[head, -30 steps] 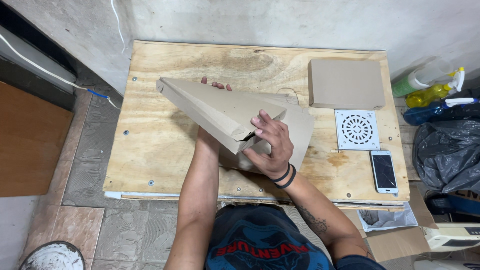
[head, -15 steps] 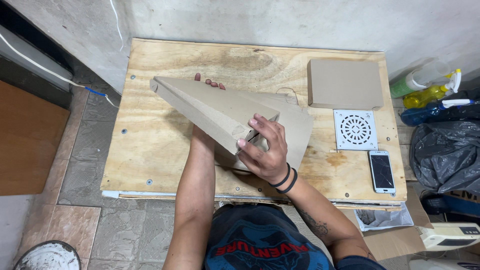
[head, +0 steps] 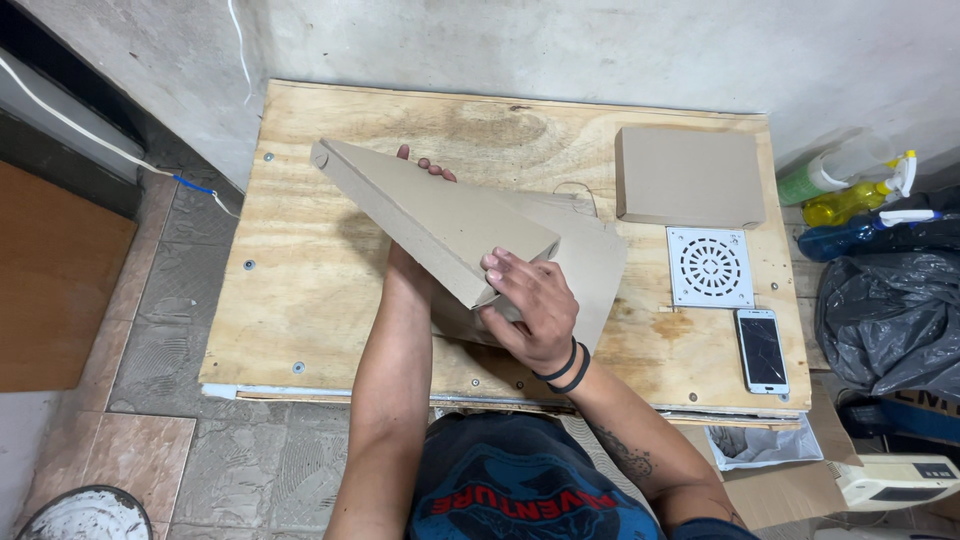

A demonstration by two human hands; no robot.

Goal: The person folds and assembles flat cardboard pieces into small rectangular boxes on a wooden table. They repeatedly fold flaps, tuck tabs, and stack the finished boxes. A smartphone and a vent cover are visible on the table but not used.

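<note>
I am watching a half-folded cardboard box (head: 440, 225) being held up over the plywood table (head: 330, 300), and I am placing everything else from that box. Its long axis is running diagonally, from a far corner up and to the left down to a near corner at the lower right, where a loose flap is spreading out behind it toward the right.

The right hand (head: 530, 305) is sitting at the near, lower-right end of the box, fingers curled over the edge and pressing on the end panel, so it is closed on the cardboard there. The left hand (head: 425, 165) is reaching up underneath and behind the box; I am seeing only its fingertips poking over the far top edge, about midway along the long axis, so I judge it is supporting the box from behind, though I cannot tell how tightly it is gripping.

So the box is lying between the two hands, with the right hand nearer the camera at the low end and the left further away.

To the right of the box, well apart, a finished flat box (head: 688, 177) is lying on the table; nearer than that, a white square drain grate (head: 710, 267), then a phone (head: 762, 350).
</note>
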